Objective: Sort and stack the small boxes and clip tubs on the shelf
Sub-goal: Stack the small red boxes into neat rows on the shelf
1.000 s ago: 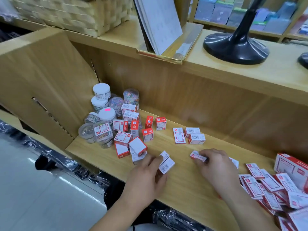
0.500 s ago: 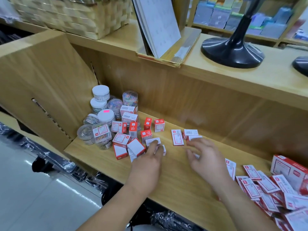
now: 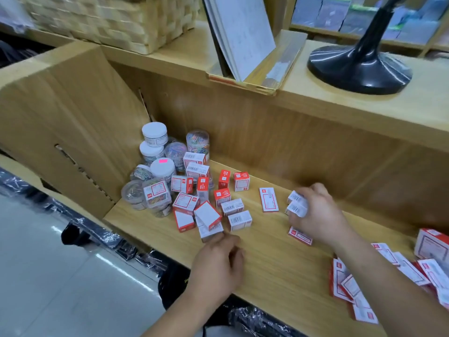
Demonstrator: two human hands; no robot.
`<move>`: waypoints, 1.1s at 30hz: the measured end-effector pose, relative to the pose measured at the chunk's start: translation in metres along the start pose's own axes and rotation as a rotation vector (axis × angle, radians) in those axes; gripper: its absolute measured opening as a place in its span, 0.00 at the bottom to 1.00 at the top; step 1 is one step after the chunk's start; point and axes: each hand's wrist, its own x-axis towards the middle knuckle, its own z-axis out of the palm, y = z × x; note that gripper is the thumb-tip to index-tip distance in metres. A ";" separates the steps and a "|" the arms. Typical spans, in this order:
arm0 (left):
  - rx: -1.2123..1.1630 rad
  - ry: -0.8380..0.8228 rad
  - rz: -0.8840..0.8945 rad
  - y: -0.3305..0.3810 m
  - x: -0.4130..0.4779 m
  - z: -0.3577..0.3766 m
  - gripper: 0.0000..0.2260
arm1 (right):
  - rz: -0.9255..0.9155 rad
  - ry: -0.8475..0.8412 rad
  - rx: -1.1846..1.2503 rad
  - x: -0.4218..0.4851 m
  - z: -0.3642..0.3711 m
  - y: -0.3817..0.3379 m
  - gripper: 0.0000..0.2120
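Two hands work over a wood shelf [image 3: 279, 271]. Nearest, by the front edge, the left hand [image 3: 216, 266] hangs with fingers loosely curled, holding nothing. One fingertip may touch the closest box, though blur makes that unsure. At the front right, a pile [image 3: 352, 290] of flat red-and-white packs lies heaped and unsorted, with a big box [image 3: 432, 244] behind it.

Further in, the right hand [image 3: 320, 215] is clamped round two barcode boxes [image 3: 297, 206], held side by side. A flat pack [image 3: 300, 235] lies just beneath that hand. To the left, small boxes [image 3: 206, 198] sit in a jumble, some upright, some tipped, none in neat stacks. Behind them, in the back left corner, clip tubs [image 3: 155, 166] cluster. A few are stacked and others lie on their sides. On the ledge above stand a basket [image 3: 109, 18], a booklet [image 3: 243, 32] and a fan base [image 3: 359, 66].

The task looks barely begun. The tubs are roughly gathered, but the boxes and the pile still need sorting and stacking.

Half a second ago the left hand was in among the jumble, setting down boxes. It has since drawn back toward the front edge, leaving them there. The right hand, then open and reaching, has now closed on its pair.
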 end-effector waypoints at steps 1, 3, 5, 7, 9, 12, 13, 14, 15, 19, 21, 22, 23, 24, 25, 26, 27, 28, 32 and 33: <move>-0.027 0.010 -0.015 -0.001 0.000 -0.002 0.06 | -0.018 0.060 0.019 -0.004 -0.004 -0.005 0.26; -0.084 0.029 -0.030 -0.002 -0.001 -0.007 0.06 | -0.055 0.141 0.082 -0.015 -0.014 -0.023 0.26; -0.108 0.060 -0.045 -0.004 -0.004 -0.015 0.06 | -0.082 0.081 0.199 -0.031 -0.018 -0.045 0.25; -0.085 0.081 -0.062 -0.007 -0.008 -0.024 0.07 | -0.109 -0.099 0.325 -0.053 -0.005 -0.067 0.24; -0.070 0.090 -0.071 -0.011 -0.011 -0.032 0.10 | -0.136 -0.198 0.348 -0.074 0.019 -0.082 0.23; -0.073 0.099 -0.082 -0.013 -0.017 -0.040 0.15 | -0.218 -0.194 0.234 -0.089 0.049 -0.095 0.27; -0.067 0.094 -0.081 -0.013 -0.019 -0.041 0.16 | -0.243 -0.184 0.186 -0.091 0.055 -0.098 0.28; -0.059 0.087 -0.077 -0.013 -0.021 -0.041 0.17 | -0.254 -0.172 0.165 -0.091 0.060 -0.100 0.29; -0.050 0.084 -0.077 -0.012 -0.022 -0.041 0.17 | -0.262 -0.159 0.181 -0.090 0.064 -0.100 0.29; -0.035 0.118 -0.113 -0.011 -0.022 -0.041 0.10 | -0.315 -0.104 0.339 -0.084 0.070 -0.097 0.24; -0.055 0.125 -0.109 -0.010 -0.023 -0.042 0.07 | -0.302 -0.023 0.346 -0.086 0.068 -0.088 0.22; -0.053 0.120 -0.089 -0.008 -0.024 -0.043 0.07 | -0.275 0.013 0.339 -0.087 0.064 -0.083 0.22; -0.041 0.110 -0.058 -0.005 -0.023 -0.043 0.07 | -0.245 0.047 0.330 -0.088 0.059 -0.075 0.20; -0.026 0.100 -0.012 -0.001 -0.020 -0.043 0.07 | -0.218 0.086 0.317 -0.089 0.053 -0.066 0.17; -0.006 0.094 0.047 0.006 -0.014 -0.042 0.07 | -0.194 0.131 0.291 -0.089 0.046 -0.055 0.14; 0.028 0.084 0.118 0.013 -0.006 -0.040 0.06 | -0.164 0.173 0.229 -0.088 0.039 -0.043 0.12; 0.083 0.061 0.195 0.022 0.006 -0.037 0.05 | -0.127 0.198 0.135 -0.086 0.034 -0.029 0.10; 0.159 0.019 0.267 0.031 0.021 -0.034 0.06 | -0.087 0.198 0.031 -0.083 0.028 -0.016 0.10; 0.584 -0.252 0.319 0.059 0.090 0.002 0.17 | 0.020 0.080 -0.192 -0.076 0.017 0.018 0.16; 0.689 -0.312 0.299 0.061 0.103 0.013 0.21 | 0.028 0.049 -0.185 -0.075 0.016 0.021 0.17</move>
